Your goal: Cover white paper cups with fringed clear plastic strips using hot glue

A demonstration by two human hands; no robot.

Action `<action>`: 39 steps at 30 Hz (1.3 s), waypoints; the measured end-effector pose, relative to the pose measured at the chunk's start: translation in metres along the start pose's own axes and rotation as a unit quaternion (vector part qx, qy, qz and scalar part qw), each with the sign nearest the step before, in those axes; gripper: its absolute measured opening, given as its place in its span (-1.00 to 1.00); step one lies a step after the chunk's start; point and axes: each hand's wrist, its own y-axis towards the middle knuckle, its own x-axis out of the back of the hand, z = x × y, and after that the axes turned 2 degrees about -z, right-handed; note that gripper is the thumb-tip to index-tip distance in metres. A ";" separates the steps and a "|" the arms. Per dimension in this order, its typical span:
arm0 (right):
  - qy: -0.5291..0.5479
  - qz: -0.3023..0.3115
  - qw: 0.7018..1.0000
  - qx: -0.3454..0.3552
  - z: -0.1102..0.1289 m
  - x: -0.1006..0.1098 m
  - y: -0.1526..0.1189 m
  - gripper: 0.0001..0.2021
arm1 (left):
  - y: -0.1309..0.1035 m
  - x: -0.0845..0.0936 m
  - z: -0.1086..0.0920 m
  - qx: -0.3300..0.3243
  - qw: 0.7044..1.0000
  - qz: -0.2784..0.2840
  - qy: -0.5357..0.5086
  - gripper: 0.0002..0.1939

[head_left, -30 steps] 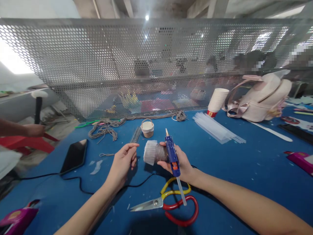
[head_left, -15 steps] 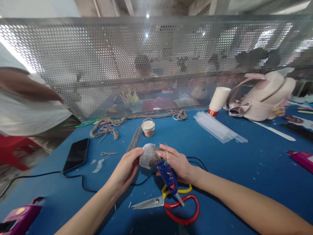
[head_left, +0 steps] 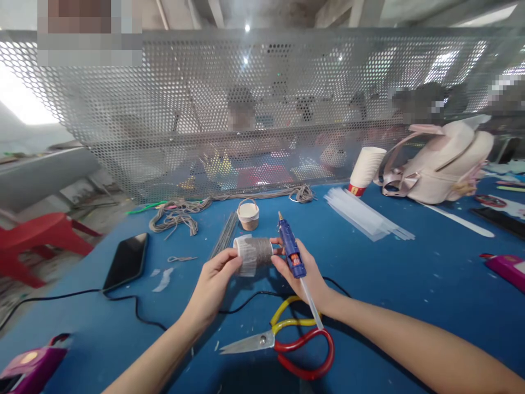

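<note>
Between my hands lies a small paper cup (head_left: 263,251) on its side, wound with grey cord and partly covered by a white gauzy strip (head_left: 248,256). My left hand (head_left: 217,279) is closed on its left end, thumb over the strip. In my right hand (head_left: 305,273) is a blue glue gun (head_left: 291,247), nozzle pointing up and away, a clear glue stick (head_left: 312,303) out of its back. Fingertips of that hand also touch the cup's right rim. Below the hands, open scissors (head_left: 268,340) with one yellow and one red handle lie on the table.
Beyond the cup stand a little basket (head_left: 248,214) and grey wires (head_left: 225,235). Grey cord (head_left: 176,214) runs along a perforated metal screen (head_left: 184,109). A phone (head_left: 126,261) and black cable (head_left: 137,306) lie left; translucent strips (head_left: 367,213), stacked paper cups (head_left: 367,168) and a backpack (head_left: 445,161) right.
The glue gun has swung from nozzle-against-the-cup to upright and clear of it. The cup has turned, showing more grey cord. The person at the left has mostly moved out of view, uncovering a red stool.
</note>
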 end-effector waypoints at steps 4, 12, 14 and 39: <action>0.031 0.002 0.999 -0.037 -0.001 -0.001 0.000 -0.71 | -0.002 0.000 0.000 -0.029 0.998 0.022 0.049 -0.84; 0.040 0.042 0.997 -0.048 -0.012 -0.003 -0.002 -0.76 | -0.004 0.002 -0.007 -0.062 0.984 0.017 0.165 -0.75; 0.032 0.047 0.997 -0.044 -0.015 -0.003 -0.002 -0.77 | -0.002 0.005 -0.005 -0.068 0.976 0.024 0.204 -0.73; 0.011 0.057 0.997 -0.048 -0.011 0.002 0.003 -0.83 | 0.010 0.009 0.019 -0.349 0.843 0.046 0.407 -0.86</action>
